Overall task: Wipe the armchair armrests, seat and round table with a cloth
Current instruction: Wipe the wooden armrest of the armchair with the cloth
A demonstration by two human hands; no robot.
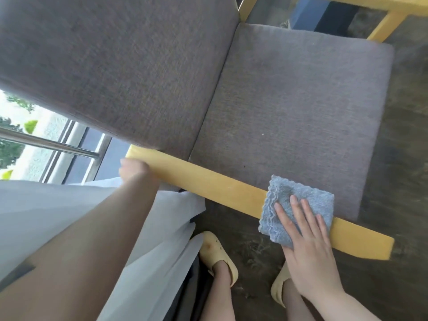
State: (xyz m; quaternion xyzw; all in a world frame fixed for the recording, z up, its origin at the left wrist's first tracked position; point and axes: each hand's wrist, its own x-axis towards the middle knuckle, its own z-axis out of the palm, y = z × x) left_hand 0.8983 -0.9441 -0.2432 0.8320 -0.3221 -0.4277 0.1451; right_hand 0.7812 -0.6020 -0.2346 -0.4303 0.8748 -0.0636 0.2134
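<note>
Steel handrail tube [46,142] at 9 o'clock, outdoors behind it blown out, no detail. White sheer curtain fabric [148,228] at 7 o'clock drapes over the left forearm. Left hand [133,169] sits at the back end of the near yellow wooden armrest [208,181], likely bracing the chair against the wipe; it's blurred and seen from behind, so can't tell if the fingers are curled or flat. Grey fabric backrest [115,66] fills 11 o'clock, grey seat cushion [296,117] centre to 2 o'clock, not being wiped at this moment. At 4 o'clock the right hand [305,232] lies flat, fingers straight and slightly spread, pressing the folded blue-grey microfibre cloth [298,205] onto the armrest near its front end: flat palm gives even pressure. Far armrest [389,17] is cropped at 1 o'clock. Round table not in view.
</note>
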